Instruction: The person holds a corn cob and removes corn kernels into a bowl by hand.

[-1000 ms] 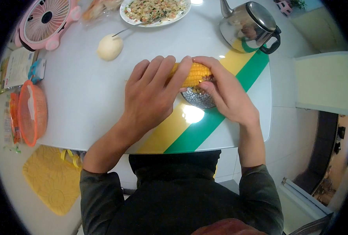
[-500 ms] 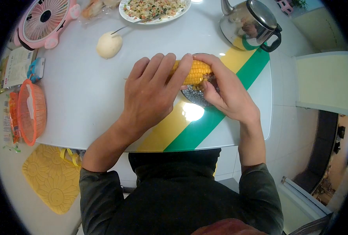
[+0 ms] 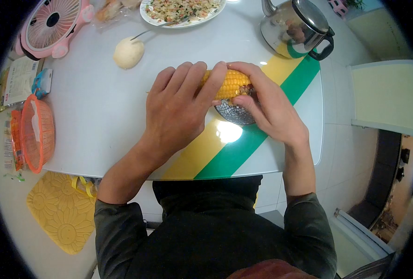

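A yellow corn cob (image 3: 233, 84) lies sideways between both hands, above a small bowl with a dark crackle pattern (image 3: 235, 114). My left hand (image 3: 176, 104) is wrapped over the cob's left part, its fingers hiding that end. My right hand (image 3: 274, 104) grips the right end, with its thumb against the lower side of the kernels. A patch near this thumb shows bare cob where kernels are gone. The hands and the cob hide much of the bowl and its contents.
Behind are a pale round bun (image 3: 128, 53), a plate of fried rice (image 3: 206, 21) with a utensil, and a steel kettle (image 3: 285, 32). At the left are a pink fan (image 3: 52, 21) and an orange basket (image 3: 47, 135). The table's front edge (image 3: 215, 178) runs before the body.
My right thumb has shifted along the cob's lower side, first right and then back left. Both hands keep their hold on the cob.
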`<state>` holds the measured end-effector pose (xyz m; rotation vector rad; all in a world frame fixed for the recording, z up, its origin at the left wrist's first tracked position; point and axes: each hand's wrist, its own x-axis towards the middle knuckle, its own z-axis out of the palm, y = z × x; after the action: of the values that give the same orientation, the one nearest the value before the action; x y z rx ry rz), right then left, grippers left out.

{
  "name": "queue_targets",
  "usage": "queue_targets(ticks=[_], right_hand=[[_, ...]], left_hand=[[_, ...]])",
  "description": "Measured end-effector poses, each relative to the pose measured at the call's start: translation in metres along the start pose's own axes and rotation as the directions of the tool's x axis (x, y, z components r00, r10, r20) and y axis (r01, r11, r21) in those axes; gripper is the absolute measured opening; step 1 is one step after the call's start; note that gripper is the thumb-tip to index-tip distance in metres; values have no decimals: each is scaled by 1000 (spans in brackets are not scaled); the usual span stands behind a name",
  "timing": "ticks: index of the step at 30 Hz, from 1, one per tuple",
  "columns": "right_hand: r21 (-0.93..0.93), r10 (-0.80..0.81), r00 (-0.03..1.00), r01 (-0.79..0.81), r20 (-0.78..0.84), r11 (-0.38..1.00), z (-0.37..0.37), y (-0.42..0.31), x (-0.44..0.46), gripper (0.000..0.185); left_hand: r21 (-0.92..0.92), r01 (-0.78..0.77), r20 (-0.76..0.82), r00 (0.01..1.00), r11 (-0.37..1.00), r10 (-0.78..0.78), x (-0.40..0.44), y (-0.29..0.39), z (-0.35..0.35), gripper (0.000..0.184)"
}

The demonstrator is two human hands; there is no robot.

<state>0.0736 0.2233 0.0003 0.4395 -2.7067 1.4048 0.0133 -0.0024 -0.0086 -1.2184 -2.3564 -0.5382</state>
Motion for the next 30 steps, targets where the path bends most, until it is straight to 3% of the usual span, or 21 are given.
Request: queue_targets(ticks=[6,18,21,30], right_hand=[[-29,-63,998,62,-25,998,2,6,0,49],[-47,23,1000,-23,-3,999,1,-2,0,54],[-50,-45,999,44,-15,998,-1,0,0,55],[-43,-31,999,31,-19,999,0,-1,1,45]], left_hand=[[4,-3,-3,1000,1000,3,0,0,0,63],[19,-10,-15,1000,1000,10,0,1,1,65],[8,-11,-21,1000,1000,11,0,0,1,64],[9,-10,-19,1000,1000,11,1,-1,1,64]])
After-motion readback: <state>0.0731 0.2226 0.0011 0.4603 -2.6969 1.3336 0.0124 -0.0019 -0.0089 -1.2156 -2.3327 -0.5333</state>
